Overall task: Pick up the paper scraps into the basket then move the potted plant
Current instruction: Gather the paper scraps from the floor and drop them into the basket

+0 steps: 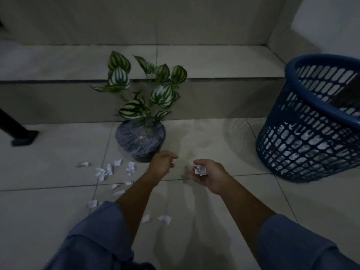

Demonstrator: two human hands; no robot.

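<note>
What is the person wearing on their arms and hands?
Loose blue-grey sleeves: the left sleeve and right sleeve are both pushed up near the elbows, forearms bare. The left hand and right hand are bare too: no gloves, watch or rings showing.

You have one wide-angle view, from the camera on your head, facing forward and tilted steeply down at the tiled floor (253,201). It sits close: your forearms enter from the near edge, with your left hand (162,162) and right hand (209,175) mid-frame. The potted plant (140,114) stands just beyond them, and the basket (290,78) is at the far right, cropped by the frame edge.
</note>
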